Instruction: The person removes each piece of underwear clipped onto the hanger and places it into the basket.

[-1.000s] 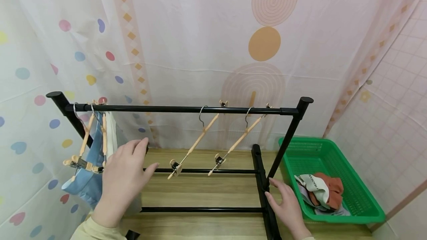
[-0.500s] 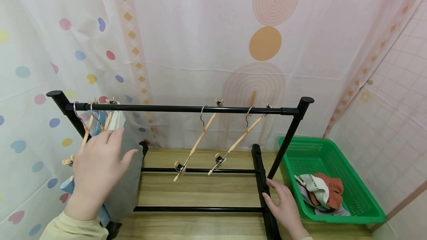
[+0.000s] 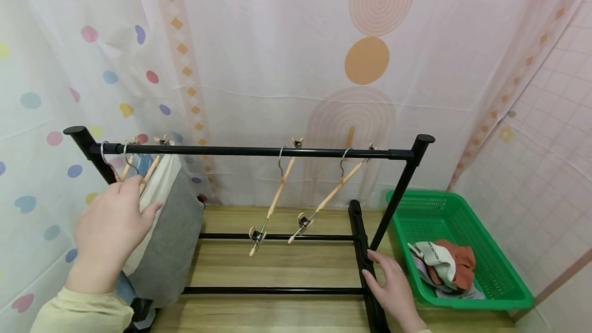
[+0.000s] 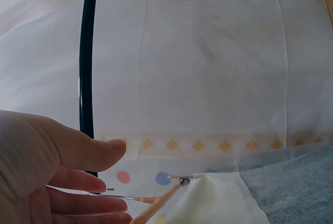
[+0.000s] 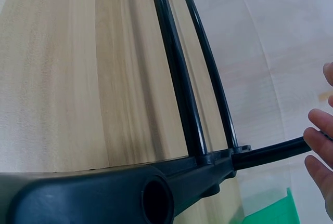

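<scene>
Patterned curtain [image 3: 259, 40] behind black rack [image 3: 231, 150]. Left end: grey garment [image 3: 173, 243] hung; left hand [image 3: 111, 230], thumb spread, at its hanger [image 3: 151, 169], contact unclear. Right hand [image 3: 393, 291] loose-fingered near rack foot [image 3: 359, 230], no grip seen. Seems part-done: two bare hangers [image 3: 330, 198], clothes [image 3: 455, 262] in right-side green basket [image 3: 485, 303] unhung.

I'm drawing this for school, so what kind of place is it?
Probably a clothes-hanging corner indoors: a black rack holds hangers, a green basket holds clothes, and patterned cloth hangs behind.
</scene>
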